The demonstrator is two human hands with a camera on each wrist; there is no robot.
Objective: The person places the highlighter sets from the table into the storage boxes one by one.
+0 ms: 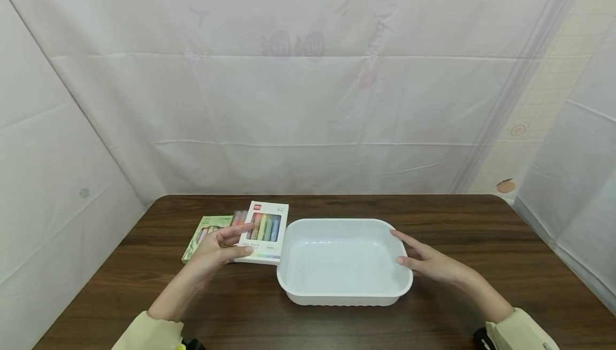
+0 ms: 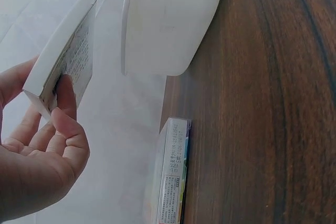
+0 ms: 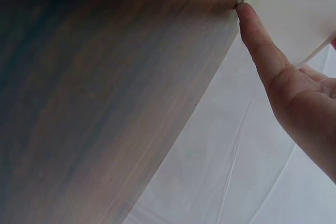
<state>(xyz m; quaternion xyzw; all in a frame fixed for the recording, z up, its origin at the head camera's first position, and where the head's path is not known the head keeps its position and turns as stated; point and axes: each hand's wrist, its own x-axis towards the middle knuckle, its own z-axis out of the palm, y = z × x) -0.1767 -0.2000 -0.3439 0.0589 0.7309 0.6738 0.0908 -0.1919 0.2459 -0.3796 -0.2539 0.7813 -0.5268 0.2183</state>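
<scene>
My left hand (image 1: 212,248) holds a flat white box (image 1: 267,251) by its near left side, thumb and fingers on opposite faces. Through the window in its front show several coloured sticks (image 1: 268,228), red through blue. In the left wrist view the white box (image 2: 60,45) is raised off the table, its printed back turned to that camera. My right hand (image 1: 433,264) grips the right rim of a white rectangular tub (image 1: 346,300), thumb and forefinger over the edge. The right wrist view has one finger stretched along the tub's outer wall (image 3: 294,9).
A green box (image 1: 192,240) with pictured sticks lies left of the tub, partly covered by my left hand. Beside it a clear pack of reddish sticks (image 1: 238,217) peeks out behind the white box. White cloth (image 1: 308,125) hangs behind the dark wooden table (image 1: 457,216).
</scene>
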